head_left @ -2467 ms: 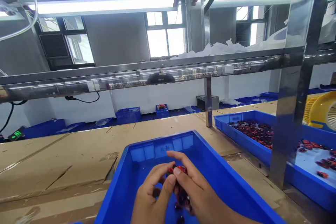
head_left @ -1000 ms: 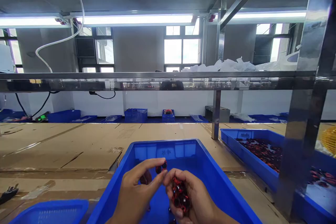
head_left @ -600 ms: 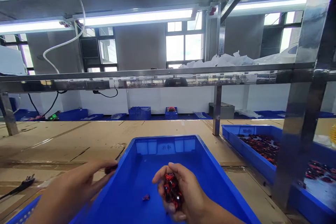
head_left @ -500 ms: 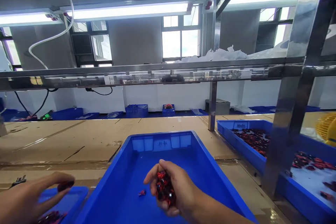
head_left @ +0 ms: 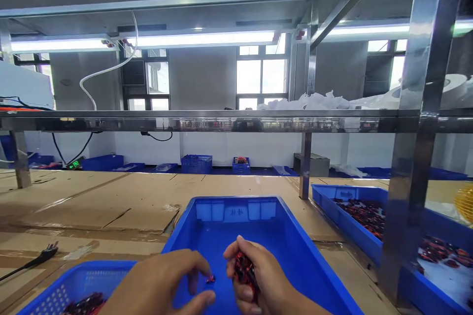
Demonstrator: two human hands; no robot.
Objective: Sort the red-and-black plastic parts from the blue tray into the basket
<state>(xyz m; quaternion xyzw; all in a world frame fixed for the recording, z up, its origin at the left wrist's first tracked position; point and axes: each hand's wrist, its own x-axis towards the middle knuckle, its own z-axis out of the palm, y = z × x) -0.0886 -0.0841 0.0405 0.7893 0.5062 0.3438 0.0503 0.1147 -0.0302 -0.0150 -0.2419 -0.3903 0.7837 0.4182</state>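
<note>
My right hand (head_left: 260, 275) is curled around a handful of small shiny red-and-black pieces (head_left: 244, 269), held above the large blue tray (head_left: 314, 251). My left hand (head_left: 162, 280) reaches over the tray's left side, thumb and fingers apart. Just beyond its fingertips, a single red-and-black piece (head_left: 210, 279) appears to lie on the tray floor. Partly behind my left wrist is a blue perforated basket (head_left: 107, 268) with more dark red pieces (head_left: 86, 303) in it. What exactly the pieces are, I cannot make out.
Another blue tray (head_left: 332, 206) of red-and-black pieces stands to the right, behind a metal post (head_left: 406, 197). A black plug (head_left: 48, 252) with its cord lies on the cardboard-covered table (head_left: 121, 192). A metal shelf rail (head_left: 207, 123) crosses above.
My left hand has moved right from the basket to over the tray; the dark piece between its fingers no longer shows. My right hand still holds its handful. The view has shifted.
</note>
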